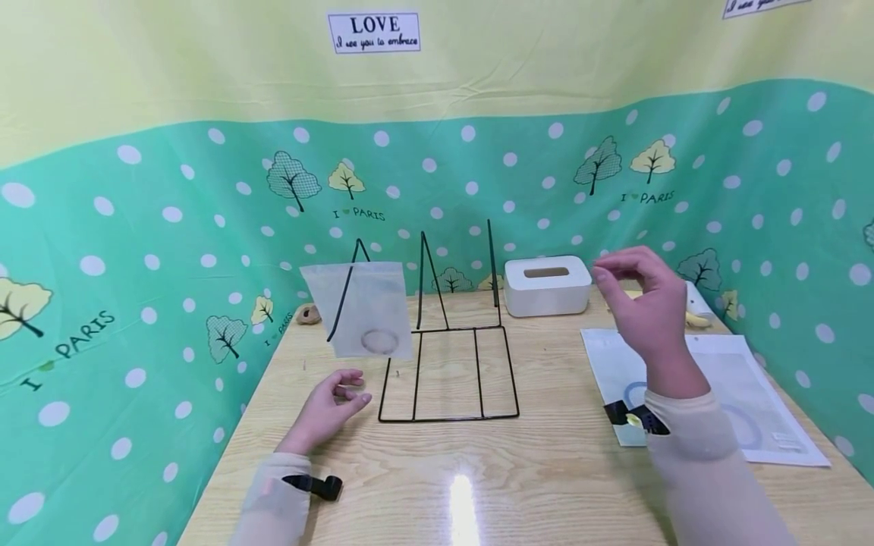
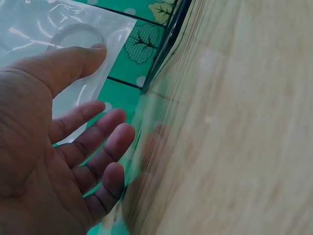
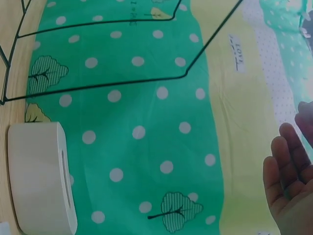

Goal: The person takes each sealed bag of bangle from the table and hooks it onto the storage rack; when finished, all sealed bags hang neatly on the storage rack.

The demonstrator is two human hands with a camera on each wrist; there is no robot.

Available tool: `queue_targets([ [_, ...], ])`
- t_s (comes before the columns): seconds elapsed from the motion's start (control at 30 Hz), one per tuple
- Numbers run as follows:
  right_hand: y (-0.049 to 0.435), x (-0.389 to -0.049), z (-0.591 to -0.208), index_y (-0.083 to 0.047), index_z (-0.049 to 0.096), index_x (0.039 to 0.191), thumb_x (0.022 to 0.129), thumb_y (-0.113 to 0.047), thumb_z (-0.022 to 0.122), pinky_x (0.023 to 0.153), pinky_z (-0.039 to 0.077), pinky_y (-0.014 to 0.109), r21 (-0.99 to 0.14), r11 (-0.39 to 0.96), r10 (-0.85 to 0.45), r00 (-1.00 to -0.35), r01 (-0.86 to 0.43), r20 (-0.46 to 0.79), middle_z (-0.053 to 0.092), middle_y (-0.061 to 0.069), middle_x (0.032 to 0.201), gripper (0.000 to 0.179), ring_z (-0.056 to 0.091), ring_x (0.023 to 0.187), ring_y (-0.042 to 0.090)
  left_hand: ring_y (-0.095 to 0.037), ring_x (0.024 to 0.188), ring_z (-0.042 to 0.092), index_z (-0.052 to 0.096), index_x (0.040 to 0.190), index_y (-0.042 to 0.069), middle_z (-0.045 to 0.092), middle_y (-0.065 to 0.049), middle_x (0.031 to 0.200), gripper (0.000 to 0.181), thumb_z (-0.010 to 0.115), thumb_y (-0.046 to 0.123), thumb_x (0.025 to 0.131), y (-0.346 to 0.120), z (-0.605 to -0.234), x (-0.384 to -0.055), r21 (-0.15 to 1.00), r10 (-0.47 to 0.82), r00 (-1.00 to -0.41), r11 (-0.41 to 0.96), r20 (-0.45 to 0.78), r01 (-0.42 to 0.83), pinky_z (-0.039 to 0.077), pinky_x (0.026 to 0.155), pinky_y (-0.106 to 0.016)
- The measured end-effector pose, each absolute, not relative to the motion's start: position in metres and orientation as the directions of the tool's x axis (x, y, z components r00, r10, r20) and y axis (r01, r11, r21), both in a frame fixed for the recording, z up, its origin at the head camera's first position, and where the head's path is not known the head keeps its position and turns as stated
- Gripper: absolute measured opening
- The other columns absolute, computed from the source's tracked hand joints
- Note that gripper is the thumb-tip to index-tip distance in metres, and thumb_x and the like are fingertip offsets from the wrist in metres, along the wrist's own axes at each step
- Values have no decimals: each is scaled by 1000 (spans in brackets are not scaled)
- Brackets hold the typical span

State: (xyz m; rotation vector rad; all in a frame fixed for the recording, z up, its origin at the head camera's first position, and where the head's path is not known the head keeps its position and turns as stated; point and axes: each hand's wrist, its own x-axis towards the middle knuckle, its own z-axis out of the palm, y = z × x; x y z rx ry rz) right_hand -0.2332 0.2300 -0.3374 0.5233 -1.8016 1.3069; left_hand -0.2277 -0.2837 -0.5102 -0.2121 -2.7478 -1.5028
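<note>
A translucent white plastic bag (image 1: 365,307) with a ring-shaped mark hangs on the left upright of a black wire rack (image 1: 448,418). The rack stands on the wooden table, its other uprights bare. Just below the bag, my left hand (image 1: 329,409) is held with loosely bent fingers and nothing between them. In the left wrist view, the thumb of this left hand (image 2: 54,122) overlaps the bag (image 2: 29,29); contact cannot be made out. My right hand (image 1: 645,303) is raised at the right, above more flat plastic bags (image 1: 710,356). Its fingers (image 3: 281,166) are gently bent and hold nothing visible.
A white tissue box (image 1: 546,292) stands behind the rack to the right. Yellow items (image 1: 698,320) and a white object (image 1: 699,299) lie behind the right-hand bags. A small brown object (image 1: 307,314) sits at the back left. Patterned cloth (image 1: 225,189) encloses the table.
</note>
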Motion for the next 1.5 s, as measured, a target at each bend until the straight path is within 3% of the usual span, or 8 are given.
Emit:
queue_targets([
  [0.13,234,-229,-332,13,73,106,93,12,72,86,49,22,-601,389,165,-589,-698,791,70,16,101,13,64,93,9,-21,103,65,59,141,5,68,-9,128,61,83,32,92,-282,-512,-227,828,127,-990,548,56,117,54,85,-29],
  [0.37,241,-228,-328,11,72,110,99,-1,71,87,47,22,-687,419,238,-659,-593,714,68,-10,100,16,61,95,8,-21,102,62,60,141,6,69,-7,126,61,84,32,91,-281,-516,-229,820,154,-987,558,50,128,53,87,-31],
  [0.63,270,-264,-357,0,74,119,101,-21,72,87,46,23,-788,442,301,-757,-428,580,71,-2,110,27,60,102,10,-20,96,59,63,138,5,70,-4,119,58,86,28,90,-276,-517,-228,776,168,-984,611,65,155,49,83,-31],
  [0.83,286,-277,-367,-4,73,121,101,-30,72,83,47,20,-801,464,265,-804,-378,533,70,-2,111,33,60,102,10,-19,93,56,66,135,10,67,-1,110,56,89,29,87,-273,-517,-226,749,171,-984,646,46,147,47,80,-30],
  [1.1,312,-288,-378,-9,72,124,102,-41,68,77,46,21,-804,515,230,-856,-297,463,66,-4,110,40,57,98,12,-19,95,54,69,133,11,64,-1,110,58,91,32,84,-272,-517,-223,727,176,-984,670,41,150,46,84,-34],
  [1.5,343,-300,-398,-10,67,130,102,-55,61,73,46,23,-790,594,197,-925,-151,325,61,7,118,53,52,102,21,-20,105,59,70,133,8,67,-3,117,60,92,31,82,-270,-515,-223,712,241,-967,665,81,225,49,96,-43],
])
